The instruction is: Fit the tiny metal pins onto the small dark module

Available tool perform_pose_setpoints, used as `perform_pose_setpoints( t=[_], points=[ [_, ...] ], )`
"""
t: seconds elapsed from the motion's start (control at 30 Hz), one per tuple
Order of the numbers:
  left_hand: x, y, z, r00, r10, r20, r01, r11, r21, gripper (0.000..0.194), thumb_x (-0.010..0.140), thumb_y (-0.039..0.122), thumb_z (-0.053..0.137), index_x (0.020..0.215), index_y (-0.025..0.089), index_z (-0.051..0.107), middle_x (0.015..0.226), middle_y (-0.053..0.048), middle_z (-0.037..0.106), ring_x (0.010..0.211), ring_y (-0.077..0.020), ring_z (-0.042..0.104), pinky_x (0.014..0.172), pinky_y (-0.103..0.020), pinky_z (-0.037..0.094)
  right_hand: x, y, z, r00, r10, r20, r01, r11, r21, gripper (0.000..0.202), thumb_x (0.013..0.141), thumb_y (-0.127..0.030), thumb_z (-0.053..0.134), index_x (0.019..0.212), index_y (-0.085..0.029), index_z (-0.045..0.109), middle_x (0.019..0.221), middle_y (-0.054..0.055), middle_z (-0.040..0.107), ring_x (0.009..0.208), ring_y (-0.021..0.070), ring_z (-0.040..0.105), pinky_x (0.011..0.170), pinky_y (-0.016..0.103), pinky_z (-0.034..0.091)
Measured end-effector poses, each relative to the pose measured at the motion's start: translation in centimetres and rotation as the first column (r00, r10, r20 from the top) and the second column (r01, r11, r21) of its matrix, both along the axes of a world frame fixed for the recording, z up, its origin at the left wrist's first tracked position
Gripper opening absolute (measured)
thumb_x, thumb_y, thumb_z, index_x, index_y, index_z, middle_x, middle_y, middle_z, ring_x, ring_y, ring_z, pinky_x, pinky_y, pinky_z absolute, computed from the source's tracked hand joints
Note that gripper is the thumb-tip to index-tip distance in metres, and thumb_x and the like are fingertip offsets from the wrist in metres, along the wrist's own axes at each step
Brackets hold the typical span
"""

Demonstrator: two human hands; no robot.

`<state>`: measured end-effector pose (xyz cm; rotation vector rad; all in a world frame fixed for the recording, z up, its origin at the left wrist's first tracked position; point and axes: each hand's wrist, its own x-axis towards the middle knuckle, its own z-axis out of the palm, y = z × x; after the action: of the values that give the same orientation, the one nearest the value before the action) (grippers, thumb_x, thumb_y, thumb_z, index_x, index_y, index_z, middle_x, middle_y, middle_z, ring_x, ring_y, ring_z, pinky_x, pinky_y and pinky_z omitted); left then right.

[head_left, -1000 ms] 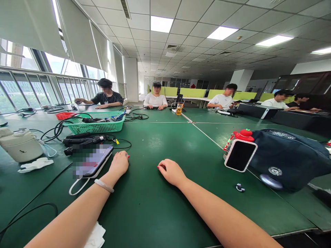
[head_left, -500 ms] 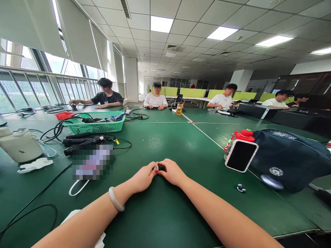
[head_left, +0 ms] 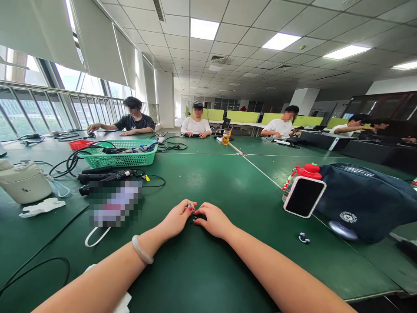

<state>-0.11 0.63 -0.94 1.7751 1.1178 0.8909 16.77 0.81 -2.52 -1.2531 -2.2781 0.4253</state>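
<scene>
Close in front of me on the green table point(head_left: 195, 269), my left hand point(head_left: 178, 219) is closed in a pinch around a small light silvery piece point(head_left: 189, 206), too small to name. A pale bangle point(head_left: 142, 251) circles that wrist. Just to its right, my right hand point(head_left: 215, 220) rests low with curved fingers, its thumb and index fingertips apart. Tiny dark bits point(head_left: 195, 217) show by those fingertips; whether they are touched is unclear. The two hands' fingertips nearly meet.
At left are a green basket point(head_left: 120, 161), black cables, a blurred purple packet point(head_left: 117, 204) and a cream jug point(head_left: 24, 184). On the right stand a phone point(head_left: 304, 196), a navy bag point(head_left: 368, 204) and small shiny earbuds point(head_left: 304, 238). Several people sit across the table.
My hands have parted slightly at the fingertips, the left shifting a little left and up. Small dark bits now show between them. At far right a person has raised an arm.
</scene>
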Motion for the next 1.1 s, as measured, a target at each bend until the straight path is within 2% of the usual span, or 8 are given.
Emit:
perform_pose_setpoints(
  t=[0.1, 0.23, 0.4, 0.5, 0.6, 0.77, 0.93, 1.1],
  points=[
    [0.3, -0.3, 0.3, 0.998, -0.066, 0.009, 0.066, 0.998, -0.004, 0.023, 0.084, 0.037, 0.039, 0.083, 0.017, 0.051, 0.111, -0.007, 0.058, 0.09, -0.0155, 0.056, 0.082, -0.031, 0.045, -0.2, 0.0, 0.0, 1.0, 0.02, -0.019, -0.02, 1.0, 0.002, 0.009, 0.076, -0.025, 0.062, 0.083, -0.02, 0.065, 0.084, 0.002, 0.057, 0.079, 0.0143, 0.055, 0.073, 0.024, 0.041],
    [0.1, -0.3, 0.4, 0.993, -0.111, -0.038, 0.113, 0.992, 0.055, 0.024, 0.084, 0.036, 0.039, 0.088, 0.017, 0.054, 0.095, -0.005, 0.062, 0.084, -0.0146, 0.056, 0.08, -0.029, 0.045, -0.2, 0.0, 0.0, 0.999, 0.02, -0.038, -0.02, 1.0, -0.001, 0.005, 0.073, -0.021, 0.065, 0.076, -0.018, 0.063, 0.077, 0.001, 0.055, 0.073, 0.0133, 0.053, 0.068, 0.023, 0.041],
    [-0.3, -0.3, 0.6, 0.987, -0.008, -0.161, 0.03, 0.991, 0.132, 0.029, 0.081, 0.035, 0.042, 0.096, 0.019, 0.061, 0.089, -0.003, 0.062, 0.077, -0.0152, 0.055, 0.074, -0.028, 0.044, -0.2, 0.0, -0.1, 0.999, -0.002, -0.048, 0.001, 1.0, -0.019, 0.01, 0.069, -0.024, 0.069, 0.071, -0.018, 0.061, 0.071, -0.001, 0.051, 0.067, 0.0118, 0.05, 0.061, 0.022, 0.038],
    [-0.3, -0.2, 0.6, 0.987, 0.03, -0.159, -0.015, 0.995, 0.095, 0.033, 0.08, 0.036, 0.041, 0.102, 0.021, 0.06, 0.082, -0.002, 0.063, 0.068, -0.0137, 0.054, 0.066, -0.026, 0.044, -0.2, 0.0, -0.1, 0.999, 0.008, -0.048, -0.01, 1.0, -0.026, 0.012, 0.069, -0.025, 0.07, 0.075, -0.019, 0.061, 0.071, -0.001, 0.052, 0.067, 0.0118, 0.05, 0.06, 0.022, 0.038],
    [-0.5, 0.0, 0.4, 0.99, 0.075, -0.123, -0.068, 0.996, 0.058, 0.034, 0.08, 0.036, 0.04, 0.104, 0.021, 0.059, 0.076, 0.0, 0.063, 0.063, -0.0125, 0.054, 0.062, -0.025, 0.044, -0.1, 0.1, -0.1, 0.998, 0.028, -0.055, -0.03, 0.999, -0.033, 0.011, 0.07, -0.024, 0.069, 0.069, -0.018, 0.06, 0.072, -0.001, 0.052, 0.067, 0.0114, 0.05, 0.062, 0.022, 0.038],
    [-0.7, 0.4, 0.2, 0.983, 0.118, -0.143, -0.111, 0.992, 0.057, 0.033, 0.079, 0.036, 0.04, 0.098, 0.022, 0.062, 0.076, 0.0, 0.065, 0.064, -0.013, 0.055, 0.062, -0.025, 0.044, 0.0, 0.2, -0.1, 0.999, 0.025, -0.044, -0.026, 1.0, -0.017, 0.013, 0.073, -0.025, 0.066, 0.067, -0.017, 0.058, 0.072, 0.0, 0.054, 0.068, 0.0117, 0.05, 0.063, 0.022, 0.038],
    [-0.5, -0.1, 0.7, 0.976, 0.114, -0.183, -0.098, 0.991, 0.09, 0.033, 0.076, 0.033, 0.044, 0.101, 0.021, 0.063, 0.078, -0.001, 0.066, 0.066, -0.0143, 0.056, 0.064, -0.026, 0.045, -0.1, 0.2, 0.2, 0.995, -0.011, -0.098, 0.009, 1.0, -0.016, 0.011, 0.081, -0.022, 0.056, 0.07, -0.018, 0.056, 0.069, -0.002, 0.056, 0.065, 0.011, 0.049, 0.061, 0.022, 0.036],
    [-0.6, -0.1, 0.4, 0.982, 0.071, -0.173, -0.05, 0.991, 0.127, 0.037, 0.075, 0.032, 0.048, 0.108, 0.02, 0.061, 0.094, -0.004, 0.067, 0.073, -0.0159, 0.059, 0.071, -0.028, 0.047, 0.0, -0.2, 0.7, 0.98, -0.022, -0.199, 0.019, 1.0, -0.015, 0.01, 0.078, -0.022, 0.057, 0.068, -0.019, 0.057, 0.064, -0.004, 0.055, 0.061, 0.0105, 0.048, 0.059, 0.021, 0.036]
  ],
)
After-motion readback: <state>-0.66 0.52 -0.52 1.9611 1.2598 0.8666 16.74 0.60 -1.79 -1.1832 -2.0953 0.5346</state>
